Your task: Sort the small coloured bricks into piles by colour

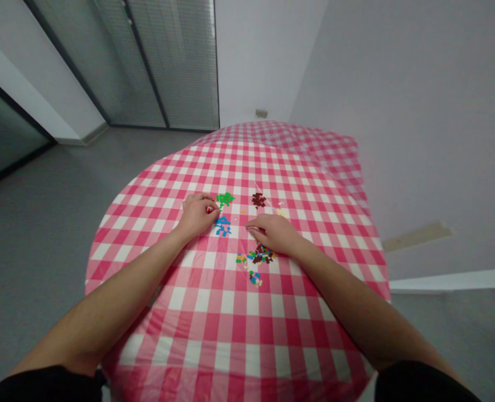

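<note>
My left hand (199,213) is at the left of the small piles, its thumb and fingertips brought together between the green pieces (225,199) and the blue pieces (222,225). Whatever may be in that pinch is too small to make out. Palm down, my right hand (275,232) has its thumb and forefinger pressed together; anything between them cannot be seen. Just beyond it are dark brown pieces (258,200) and cream pieces (282,213). Under and in front of its wrist side lies a mixed heap (262,255) of brown, blue, green and yellow pieces, partly covered by the hand.
A red-and-white checked cloth (197,318) covers the round table. Smaller mixed clusters (254,278) lie nearer me, and a lone yellow piece (243,212) sits between the hands. A wall (431,139) stands close on the right; glass partitions (176,61) are at the back left.
</note>
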{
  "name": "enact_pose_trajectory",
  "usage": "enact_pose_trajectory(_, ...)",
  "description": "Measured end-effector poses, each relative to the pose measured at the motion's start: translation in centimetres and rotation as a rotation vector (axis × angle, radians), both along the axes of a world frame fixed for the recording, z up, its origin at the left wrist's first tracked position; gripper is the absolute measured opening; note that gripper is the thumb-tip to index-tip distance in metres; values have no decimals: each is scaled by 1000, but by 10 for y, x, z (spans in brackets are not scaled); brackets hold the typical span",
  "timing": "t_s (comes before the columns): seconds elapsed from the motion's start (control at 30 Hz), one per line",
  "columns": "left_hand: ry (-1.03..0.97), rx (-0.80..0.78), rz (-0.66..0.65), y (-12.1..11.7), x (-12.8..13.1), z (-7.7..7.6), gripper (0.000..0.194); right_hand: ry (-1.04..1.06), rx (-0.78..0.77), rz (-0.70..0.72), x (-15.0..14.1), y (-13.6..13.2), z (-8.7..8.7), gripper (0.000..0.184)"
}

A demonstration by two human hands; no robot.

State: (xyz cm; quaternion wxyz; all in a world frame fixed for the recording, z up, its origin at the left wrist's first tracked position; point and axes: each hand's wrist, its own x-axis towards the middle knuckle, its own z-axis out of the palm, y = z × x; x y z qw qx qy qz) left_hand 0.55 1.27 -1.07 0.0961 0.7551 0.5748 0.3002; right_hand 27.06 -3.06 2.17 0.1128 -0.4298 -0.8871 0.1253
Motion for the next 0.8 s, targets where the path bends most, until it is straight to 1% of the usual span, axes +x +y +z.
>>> enact_pose_trajectory(0.27, -25, -41, 26, 2, -1, 0, 9, 16, 0, 7, -1, -1, 2, 28)
enact_pose_trajectory(0.43, -31, -32, 17, 0, -2, 0, 13, 35, 10, 3, 1, -2, 3, 28)
enact_pose_trajectory(0.6, 47, -17, -15, -1, -3, 0, 19, 36, 7, -3, 1, -2, 4, 29)
enact_pose_trajectory(0.8, 59, -14, -6, 0, -5, -5, 28, 23, 1, -5, 1, -3, 6, 29)
